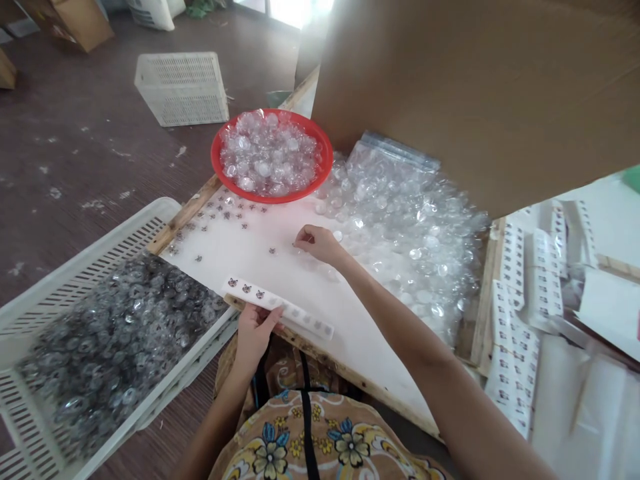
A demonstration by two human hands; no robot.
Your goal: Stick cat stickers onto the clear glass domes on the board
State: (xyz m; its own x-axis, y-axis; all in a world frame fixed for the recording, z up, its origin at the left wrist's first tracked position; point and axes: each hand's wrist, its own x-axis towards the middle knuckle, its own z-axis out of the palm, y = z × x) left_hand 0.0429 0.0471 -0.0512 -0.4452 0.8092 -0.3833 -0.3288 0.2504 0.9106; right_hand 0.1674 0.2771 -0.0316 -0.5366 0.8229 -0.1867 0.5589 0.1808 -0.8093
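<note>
My left hand (256,328) grips a white sticker strip (295,313) by its lower edge, thumb on top, at the table's near side. A few dark animal-face stickers show at the strip's left end; paler marks run along the rest. Above the white tabletop (240,247), my right hand (320,245) is closed in a pinch. A tiny dark spot shows at its fingertips, too small to name. Several small dark stickers (227,215) lie scattered to the left of that hand. On its right spreads a heap of clear round plastic pieces (400,233).
A red basin (216,157) full of clear pieces stands at the table's far corner. At left is a white slotted crate (165,210) of dark-centred pieces. A cardboard sheet (450,87) rises behind the heap. More sticker sheets (511,360) lie at right. Another crate (183,90) rests on the floor.
</note>
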